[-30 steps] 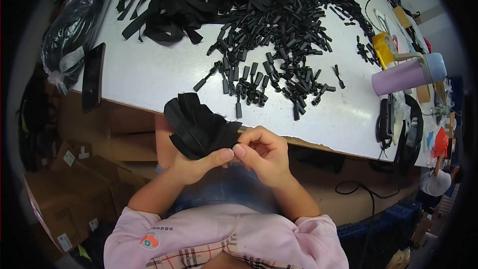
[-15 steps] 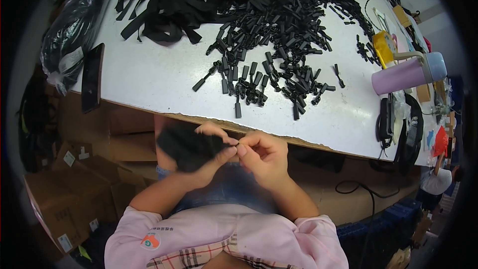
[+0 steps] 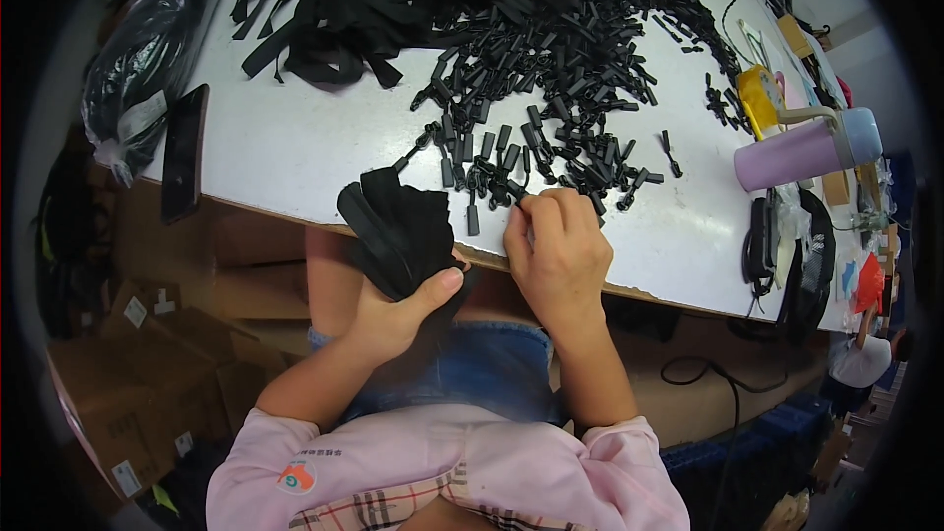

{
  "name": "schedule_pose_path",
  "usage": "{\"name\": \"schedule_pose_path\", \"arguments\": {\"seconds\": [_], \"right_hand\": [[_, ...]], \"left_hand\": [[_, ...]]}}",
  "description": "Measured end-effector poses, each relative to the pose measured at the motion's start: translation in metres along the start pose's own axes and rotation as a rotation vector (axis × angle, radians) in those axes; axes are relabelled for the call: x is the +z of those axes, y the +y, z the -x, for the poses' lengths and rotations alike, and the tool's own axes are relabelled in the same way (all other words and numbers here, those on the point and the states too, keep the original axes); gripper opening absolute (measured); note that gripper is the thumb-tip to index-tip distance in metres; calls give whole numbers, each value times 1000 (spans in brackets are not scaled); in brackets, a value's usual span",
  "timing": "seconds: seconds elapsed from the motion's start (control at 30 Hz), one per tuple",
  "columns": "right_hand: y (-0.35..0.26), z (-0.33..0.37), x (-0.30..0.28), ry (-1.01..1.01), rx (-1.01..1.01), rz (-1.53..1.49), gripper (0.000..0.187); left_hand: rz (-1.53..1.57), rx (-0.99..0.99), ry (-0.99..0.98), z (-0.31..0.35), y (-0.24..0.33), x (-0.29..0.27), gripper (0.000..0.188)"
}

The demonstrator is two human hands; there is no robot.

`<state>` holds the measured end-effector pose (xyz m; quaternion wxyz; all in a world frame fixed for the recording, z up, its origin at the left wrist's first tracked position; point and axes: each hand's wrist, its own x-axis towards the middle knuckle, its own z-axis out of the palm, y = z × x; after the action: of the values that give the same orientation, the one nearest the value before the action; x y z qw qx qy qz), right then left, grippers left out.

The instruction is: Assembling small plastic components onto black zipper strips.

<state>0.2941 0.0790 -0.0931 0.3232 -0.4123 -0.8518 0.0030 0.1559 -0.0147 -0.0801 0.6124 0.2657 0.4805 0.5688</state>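
— What lay at the far left?

— A black plastic bag (image 3: 147,49) hung over the table's (image 3: 295,147) left end, and a dark phone (image 3: 184,150) lay flat just beside it, near the edge. Cardboard boxes (image 3: 128,374) stood on the floor below.

— And the left hand?

— The left hand (image 3: 398,310) was closed around a bundle of black straps (image 3: 398,226), thumb pressed across the front. The bundle stood up from the fist, its top overlapping the table's near edge.

— What was behind it on the table?

— A heap of loose black straps (image 3: 344,0) at the back left, then a wide scatter of small black clips (image 3: 551,69) spreading from the middle toward the right.

— The right hand?

— The right hand (image 3: 559,251) was at the near edge of that scatter, fingers curled down onto the clips. Whether it had pinched one, I could not tell; the fingertips were hidden. The two hands were apart.

— Farther right?

— A lilac bottle (image 3: 806,149) lay on its side, with a yellow object (image 3: 759,98) just behind it, and black cables (image 3: 762,246) near the table's right edge.
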Motion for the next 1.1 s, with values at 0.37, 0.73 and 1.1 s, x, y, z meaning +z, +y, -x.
{"name": "schedule_pose_path", "arguments": {"seconds": [0.37,0.73,1.1], "right_hand": [[-17,15,-29,-251,570,-1330,7],[-14,15,-30,-262,328,-1169,15],[-16,13,-27,-99,86,-900,17]], "left_hand": [[-314,297,-4,-4,-12,6,13],[-256,296,-37,-6,-7,5,16],[-382,261,-67,-4,3,5,15]]}}
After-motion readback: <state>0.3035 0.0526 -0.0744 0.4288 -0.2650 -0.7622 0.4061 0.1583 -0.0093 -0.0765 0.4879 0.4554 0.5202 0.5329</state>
